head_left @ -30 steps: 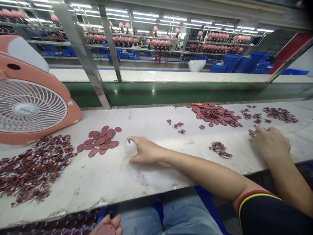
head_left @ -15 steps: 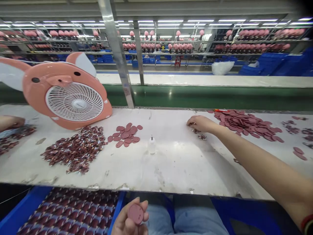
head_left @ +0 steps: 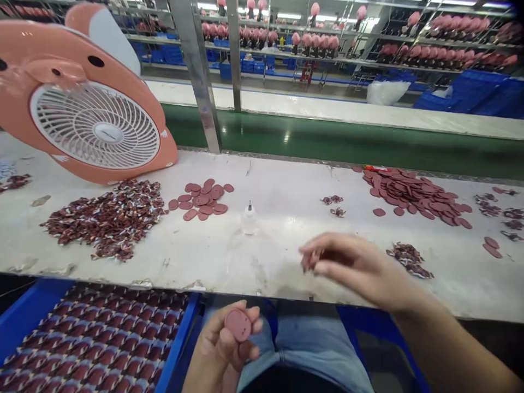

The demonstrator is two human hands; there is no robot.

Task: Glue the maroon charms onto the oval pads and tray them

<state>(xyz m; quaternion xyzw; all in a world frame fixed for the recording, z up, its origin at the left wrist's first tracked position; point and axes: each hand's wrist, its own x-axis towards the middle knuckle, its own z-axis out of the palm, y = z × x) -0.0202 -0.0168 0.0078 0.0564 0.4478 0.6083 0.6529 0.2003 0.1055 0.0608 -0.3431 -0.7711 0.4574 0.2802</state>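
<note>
Below the table's front edge, my left hand (head_left: 223, 344) is closed on a flat, round dull-pink disc (head_left: 238, 325) with small holes in it. More pink seems to show under that disc, but I cannot make it out. My right hand (head_left: 352, 265), blurred by motion, hovers over the front part of the white table (head_left: 282, 251). Its fingertips are closed on a few small dark-red pieces (head_left: 311, 260). A small white bottle with a thin metal tip (head_left: 249, 219) stands upright between the heaps.
Loose discs lie in a small pile (head_left: 204, 199) and a larger pile (head_left: 417, 194). A heap of small dark-red pieces (head_left: 110, 218) lies before a pink pig-shaped fan (head_left: 98, 125). Small clusters (head_left: 409, 259) sit at right. A blue crate (head_left: 180, 333) with patterned rows stands lower left.
My right hand has drawn back from the far side of the table toward me, with small pieces in its fingers. My left hand keeps the disc. The view has tilted downward.
</note>
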